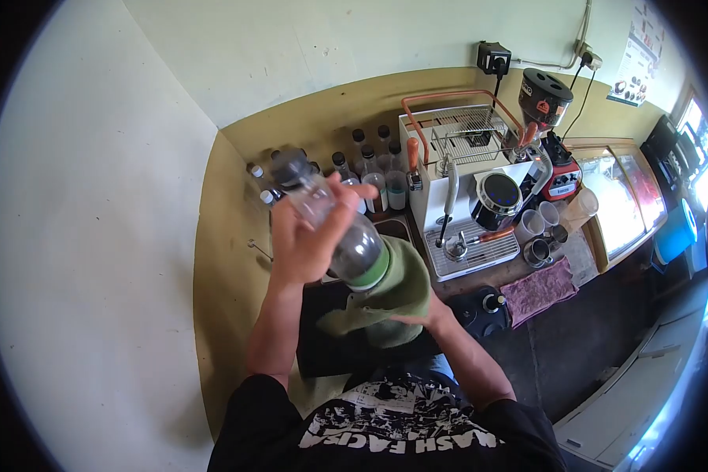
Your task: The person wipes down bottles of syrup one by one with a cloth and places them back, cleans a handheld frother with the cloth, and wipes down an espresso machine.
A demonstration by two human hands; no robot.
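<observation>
My left hand (311,240) is wrapped round the upper part of a clear bottle (359,250) with a black cap and a green band near its base. The bottle is held tilted, its cap toward the upper left. A green cloth (405,279) covers the bottle's lower end and hangs down below it. My right hand (423,311) grips this cloth at the bottle's base, most of its fingers hidden in the folds.
Behind my hands, several capped bottles (375,185) stand against the wall. To the right is a white espresso machine (429,200), with a grinder (547,98) behind it. Cups (531,224), a metal pitcher (536,252) and a purple cloth (539,293) lie further right.
</observation>
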